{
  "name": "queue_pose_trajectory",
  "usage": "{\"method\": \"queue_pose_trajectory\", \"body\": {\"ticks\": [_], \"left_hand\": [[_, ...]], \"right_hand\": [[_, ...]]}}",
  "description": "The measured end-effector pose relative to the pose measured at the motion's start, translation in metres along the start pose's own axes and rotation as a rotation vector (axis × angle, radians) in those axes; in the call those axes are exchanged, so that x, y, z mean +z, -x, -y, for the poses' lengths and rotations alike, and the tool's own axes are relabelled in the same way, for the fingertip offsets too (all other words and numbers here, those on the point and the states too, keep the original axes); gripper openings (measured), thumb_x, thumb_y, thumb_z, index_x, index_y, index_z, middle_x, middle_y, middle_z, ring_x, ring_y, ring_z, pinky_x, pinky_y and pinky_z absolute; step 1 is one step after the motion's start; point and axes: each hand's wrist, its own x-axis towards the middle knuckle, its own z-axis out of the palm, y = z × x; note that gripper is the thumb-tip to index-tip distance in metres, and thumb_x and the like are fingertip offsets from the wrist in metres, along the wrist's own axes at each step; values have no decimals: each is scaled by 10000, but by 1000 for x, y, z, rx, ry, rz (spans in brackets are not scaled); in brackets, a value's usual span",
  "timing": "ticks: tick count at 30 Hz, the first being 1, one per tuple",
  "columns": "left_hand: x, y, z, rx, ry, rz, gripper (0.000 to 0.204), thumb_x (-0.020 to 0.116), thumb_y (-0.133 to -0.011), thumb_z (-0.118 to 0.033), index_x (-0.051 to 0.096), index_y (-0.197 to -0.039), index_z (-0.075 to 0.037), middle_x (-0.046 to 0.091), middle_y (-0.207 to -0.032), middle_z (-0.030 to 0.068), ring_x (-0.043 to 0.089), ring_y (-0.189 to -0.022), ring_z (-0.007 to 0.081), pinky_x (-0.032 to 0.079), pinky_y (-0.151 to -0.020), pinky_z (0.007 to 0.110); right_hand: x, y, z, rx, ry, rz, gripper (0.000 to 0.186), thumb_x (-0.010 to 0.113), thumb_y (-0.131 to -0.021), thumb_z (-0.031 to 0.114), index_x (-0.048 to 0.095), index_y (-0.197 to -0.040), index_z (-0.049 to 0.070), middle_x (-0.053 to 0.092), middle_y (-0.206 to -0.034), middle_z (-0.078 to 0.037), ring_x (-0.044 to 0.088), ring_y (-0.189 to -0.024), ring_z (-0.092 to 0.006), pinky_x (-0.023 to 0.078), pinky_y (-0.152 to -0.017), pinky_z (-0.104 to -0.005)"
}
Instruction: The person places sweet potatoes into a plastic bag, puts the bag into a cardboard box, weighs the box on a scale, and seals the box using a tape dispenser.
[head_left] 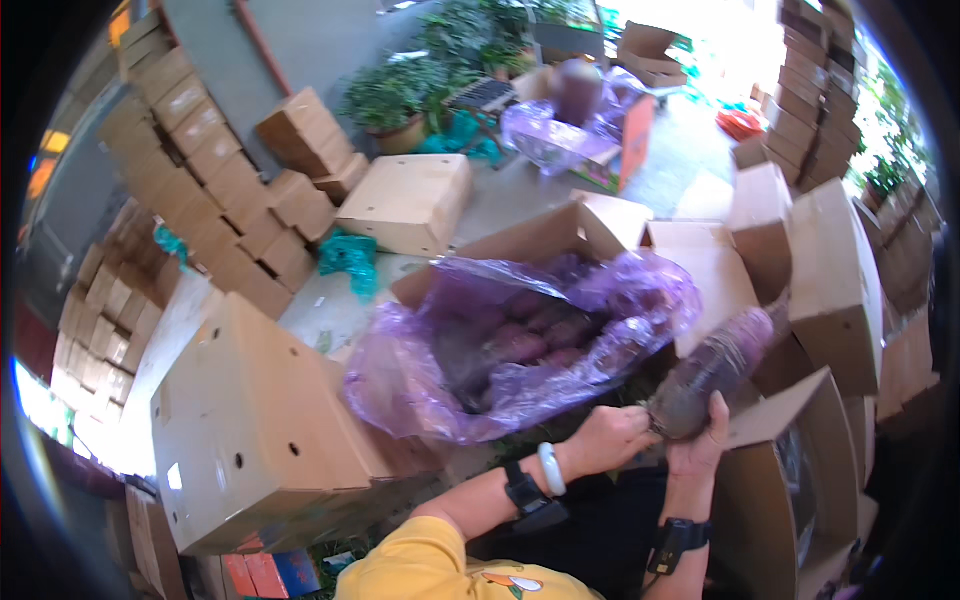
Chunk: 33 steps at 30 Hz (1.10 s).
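Observation:
A long, plump purple-brown thing (705,385), pinkish at its far end, slants up to the right in front of me; its kind is not clear. My right hand (700,440) grips its near end from below, thumb along the side. Closed fingers of my left hand (628,432) pinch at its near left tip. Just beyond my hands, an open cardboard box (500,235) is lined with crumpled purple plastic (400,385). Several rounded purple pieces (540,340) lie inside that lining.
A big closed carton (250,430) stands at the left, and open cartons (790,480) crowd the right. Stacked boxes (200,140) line the left wall. Teal plastic (348,262) lies on the floor. Farther back, a box with purple plastic (545,140) stands near potted plants (395,95).

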Motion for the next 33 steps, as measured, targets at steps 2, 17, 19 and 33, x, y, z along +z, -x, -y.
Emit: {"method": "queue_pose_trajectory", "body": {"ticks": [2,17,19,33], "left_hand": [[-2,8,4,28,-13,34,151,655,-798,-165,595,-772,-28,567,-741,138,588,-638,324,476,-531,391],[39,67,69,-392,-40,221,246,535,-905,-222,562,-751,-33,549,-741,153,560,-719,377,451,-604,444],[54,83,89,-505,-164,184,275,499,-921,-244,571,-758,-34,543,-740,167,559,-735,379,450,-633,447],[144,98,159,-397,81,308,373,574,-879,-212,568,-1211,-41,545,-1254,196,504,-1172,324,392,-999,395]], "right_hand": [[-7,1,-5,47,3,-26,591,578,-839,356,460,-1284,-14,564,-1216,-192,563,-1102,-332,443,-970,-456],[2,7,13,-44,423,-167,564,725,-705,25,478,-1212,22,583,-1108,-69,567,-1002,-175,434,-921,-324],[5,7,9,-85,479,-145,598,748,-687,37,471,-1216,15,580,-1118,-77,563,-1014,-182,431,-924,-329],[-5,8,21,-55,491,-213,586,731,-692,85,477,-1213,4,586,-1083,-78,567,-988,-179,446,-898,-326]]}}
